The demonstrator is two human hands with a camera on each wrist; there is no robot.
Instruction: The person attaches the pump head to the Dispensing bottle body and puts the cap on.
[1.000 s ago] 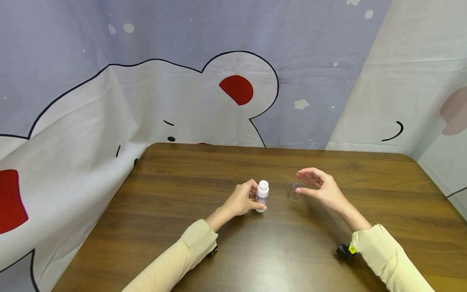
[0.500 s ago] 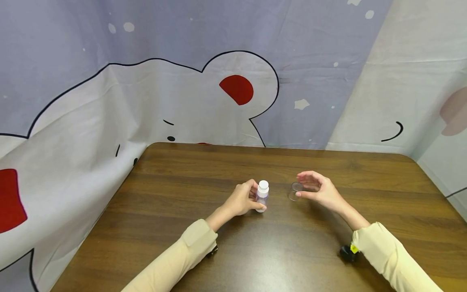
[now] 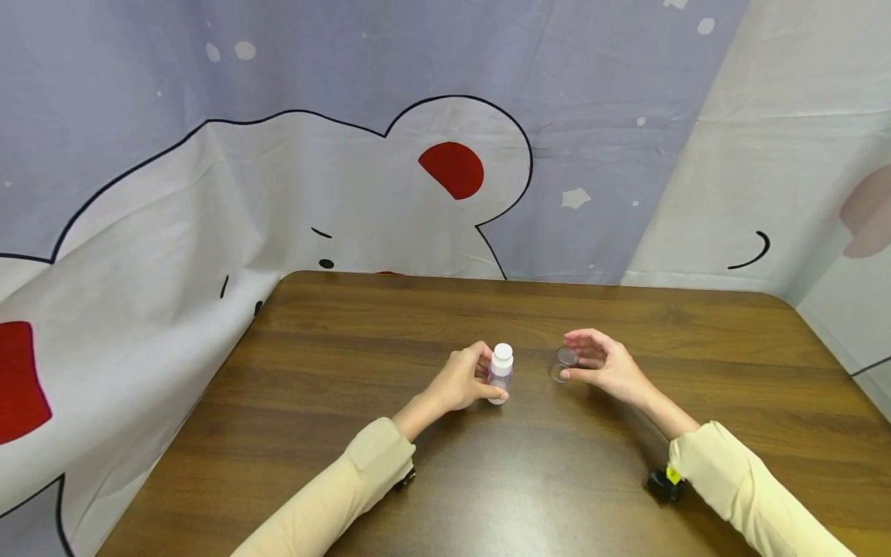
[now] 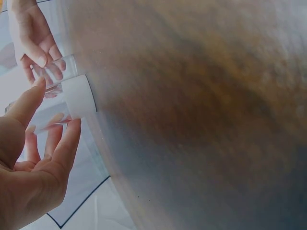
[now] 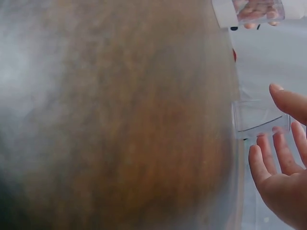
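Observation:
A small clear bottle (image 3: pixel 501 362) with a white top and a white base stands upright on the wooden table. My left hand (image 3: pixel 461 377) holds it from the left, thumb in front and fingers behind; in the left wrist view its white base (image 4: pixel 80 96) shows beyond the fingertips. To the right, a clear, colourless cup (image 3: pixel 559 374) stands on the table. My right hand (image 3: pixel 609 369) is curved loosely around the cup's right side. In the right wrist view the thumb and fingers lie on either side of the cup (image 5: pixel 259 117); firm contact cannot be made out.
The brown wooden table (image 3: pixel 487 480) has rounded far corners. A printed curtain (image 3: pixel 334 186) hangs behind it and along its left side. A black wrist device (image 3: pixel 663 486) with a yellow mark sits under the right sleeve.
My right hand has come slightly down and to the left, closer around the clear cup. The left hand and the bottle have stayed in place.

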